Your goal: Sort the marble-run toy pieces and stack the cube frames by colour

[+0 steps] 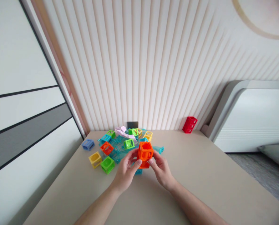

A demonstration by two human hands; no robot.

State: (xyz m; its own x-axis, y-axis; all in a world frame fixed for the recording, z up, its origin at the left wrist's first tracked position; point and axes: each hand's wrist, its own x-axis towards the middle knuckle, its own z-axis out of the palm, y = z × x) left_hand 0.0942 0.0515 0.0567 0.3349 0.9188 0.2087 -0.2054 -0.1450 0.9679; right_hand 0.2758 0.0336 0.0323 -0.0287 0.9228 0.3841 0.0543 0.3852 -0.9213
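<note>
The left hand (127,170) and right hand (161,169) are clamped on opposite sides of an upright orange cube stack (145,158). A teal piece (138,172) shows just below the stack. Left of and behind it, colorful frame cubes (108,165) clutter the beige surface (200,175); well to its right stands a red cube tower (190,125).

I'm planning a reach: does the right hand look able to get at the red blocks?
Probably, once the right hand lets go of the orange blocks: nothing visible stands between it and the red blocks.
</note>
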